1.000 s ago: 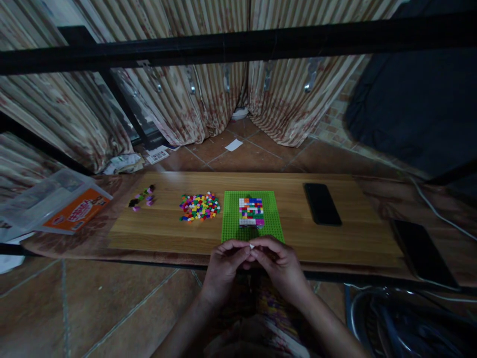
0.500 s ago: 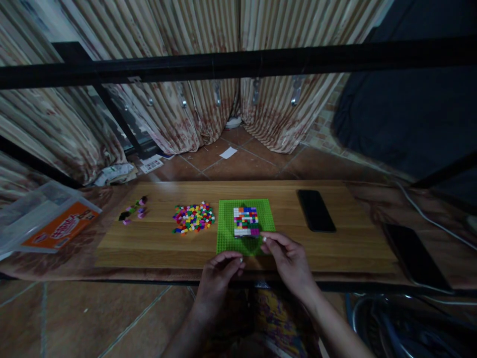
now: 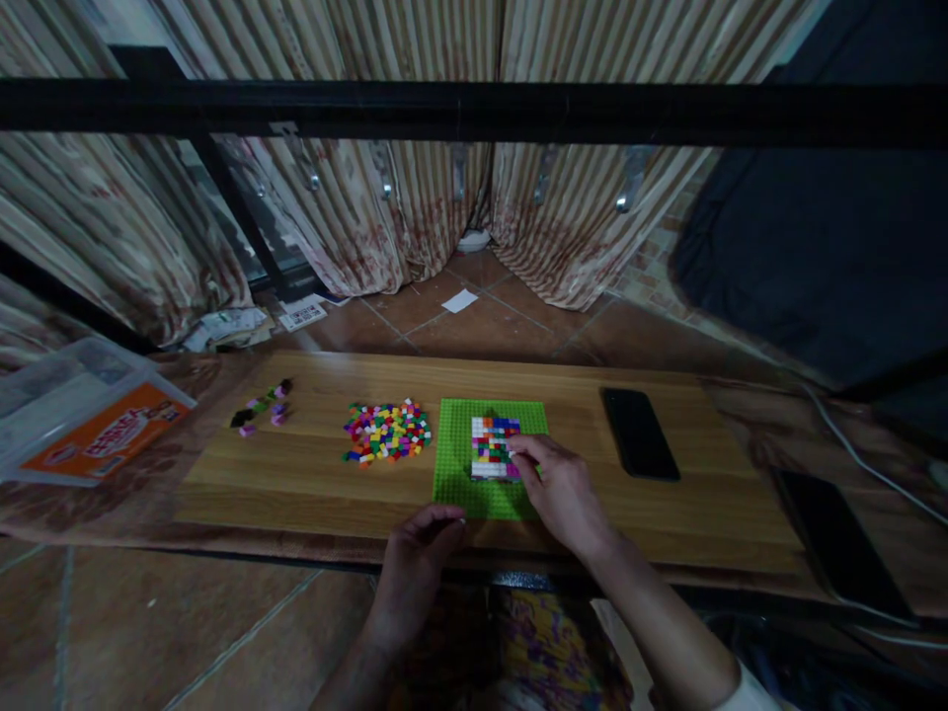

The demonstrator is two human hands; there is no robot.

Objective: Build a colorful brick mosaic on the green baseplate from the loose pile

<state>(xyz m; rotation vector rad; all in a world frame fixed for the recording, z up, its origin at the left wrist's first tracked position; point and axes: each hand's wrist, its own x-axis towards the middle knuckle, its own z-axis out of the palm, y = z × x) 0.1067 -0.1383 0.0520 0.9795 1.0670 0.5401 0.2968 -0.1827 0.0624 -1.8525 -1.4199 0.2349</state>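
Note:
A green studded baseplate [image 3: 453, 474] lies on the wooden board, and on it stands a low block of small multicoloured toy bricks [image 3: 487, 459], white along its near edge. My right hand [image 3: 567, 494] reaches over the block's right side, its thumb and forefinger pinched at the top bricks. A small white brick seems to be between those fingertips, partly hidden by them. My left hand [image 3: 421, 553] rests at the board's front edge, just short of the baseplate. Its thumb and forefinger are closed on a tiny white brick [image 3: 463, 521].
Left of the baseplate lies a pile of loose coloured bricks [image 3: 389, 432]. Farther left are several black, pink and green pieces [image 3: 261, 403] and a clear plastic box [image 3: 96, 420] with an orange label. A black phone [image 3: 638, 433] and another dark flat device [image 3: 840, 543] lie to the right.
My right hand has moved forward and left, from beside the block's near right corner onto its right side. My left hand has shifted slightly left. The view has turned a little.

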